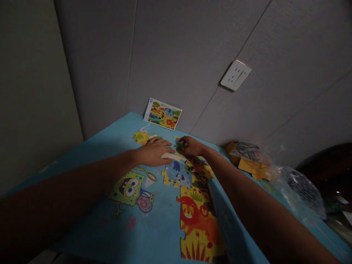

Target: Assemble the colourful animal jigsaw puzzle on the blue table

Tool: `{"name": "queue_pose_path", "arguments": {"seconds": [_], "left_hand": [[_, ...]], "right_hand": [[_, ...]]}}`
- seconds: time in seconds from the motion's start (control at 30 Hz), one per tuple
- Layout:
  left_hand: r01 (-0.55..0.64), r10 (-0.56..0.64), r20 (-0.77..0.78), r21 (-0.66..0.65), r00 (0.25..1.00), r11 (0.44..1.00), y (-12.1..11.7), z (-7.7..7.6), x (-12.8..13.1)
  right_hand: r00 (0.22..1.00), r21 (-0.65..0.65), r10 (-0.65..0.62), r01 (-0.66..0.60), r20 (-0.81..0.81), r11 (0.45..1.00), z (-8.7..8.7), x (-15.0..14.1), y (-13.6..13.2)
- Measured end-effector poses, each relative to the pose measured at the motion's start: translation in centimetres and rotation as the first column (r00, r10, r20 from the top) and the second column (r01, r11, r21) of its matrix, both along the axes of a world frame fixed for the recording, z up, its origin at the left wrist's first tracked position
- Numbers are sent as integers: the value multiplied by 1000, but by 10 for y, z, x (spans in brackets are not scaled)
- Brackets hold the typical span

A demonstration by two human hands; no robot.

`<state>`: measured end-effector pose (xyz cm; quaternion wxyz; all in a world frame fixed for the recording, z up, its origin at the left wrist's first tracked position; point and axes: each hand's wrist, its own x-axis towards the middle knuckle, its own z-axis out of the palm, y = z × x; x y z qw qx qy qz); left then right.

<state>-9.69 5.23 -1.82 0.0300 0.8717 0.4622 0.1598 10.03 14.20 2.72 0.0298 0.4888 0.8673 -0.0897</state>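
Observation:
My left hand [155, 151] lies flat with its fingers stretched out over loose puzzle pieces near the far side of the table. Close to its right, my right hand [191, 146] has its fingers closed on a green puzzle piece [180, 146]. Below both hands is a partly joined jigsaw puzzle [196, 216], with red lions at the near end and blue elephants [178, 176] further up. A yellow puzzle piece [140, 137] rests left of my left hand. Some pieces under the left hand are hidden.
A picture card [163, 114] of the puzzle leans against the wall. The blue table cover [154, 227] bears cartoon prints. At right lie yellow pieces [254, 168] and clear plastic bags [299, 190]. A socket plate [235, 75] is on the wall.

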Motion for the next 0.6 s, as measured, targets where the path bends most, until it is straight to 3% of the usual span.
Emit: {"name": "queue_pose_path", "arguments": {"seconds": [0.17, 0.3, 0.37, 0.43, 0.53, 0.6], "left_hand": [[-7, 7, 31, -14, 999, 1000, 0, 1, -2], [-77, 68, 186, 42, 980, 996, -8, 8, 5], [-10, -31, 260, 158, 965, 987, -16, 11, 14], [101, -173, 259, 270, 950, 958, -23, 14, 24], [216, -296, 195, 346, 935, 913, -30, 16, 33], [232, -313, 194, 351, 930, 907, -32, 16, 34]], "right_hand": [[1000, -27, -15, 16, 26, 1000, 25, -12, 12], [997, 103, 52, -46, -54, 994, 43, 2, -30], [928, 95, 96, -66, -360, 993, 38, 16, -64], [816, 8, 29, -30, -577, 1000, 21, 32, -94], [685, 30, -32, 78, -728, 997, -9, 46, -120], [668, 77, 6, 77, -744, 994, -23, 48, -124]]}}
